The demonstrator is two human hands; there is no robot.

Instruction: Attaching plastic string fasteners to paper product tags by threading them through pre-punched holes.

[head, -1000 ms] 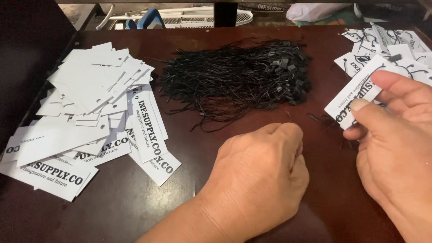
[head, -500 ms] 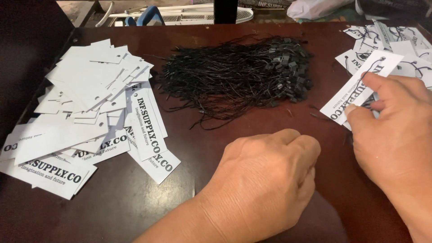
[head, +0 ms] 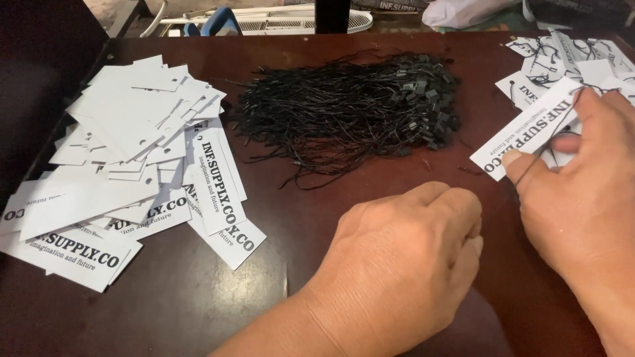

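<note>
My right hand [head: 582, 192] pinches a long white paper tag [head: 529, 125] with black print, held flat just above the dark wooden table [head: 278, 277] at the right. A thin black string runs from the tag's lower end under my thumb. My left hand [head: 403, 264] rests knuckles-up on the table in front of me, its fingers curled in; what its fingertips hold is hidden. A heap of black string loops with small plastic locks [head: 350, 109] lies in the middle, beyond my left hand.
A big loose pile of white printed tags [head: 132, 158] covers the table's left side. Tags with strings attached [head: 562, 59] lie at the far right corner. Beyond the table's back edge are white wire racks [head: 264, 20] and a white bag [head: 463, 10].
My right hand has carried the tag away from me toward the strung tags at the right. My left hand has slid slightly right and stayed curled.
</note>
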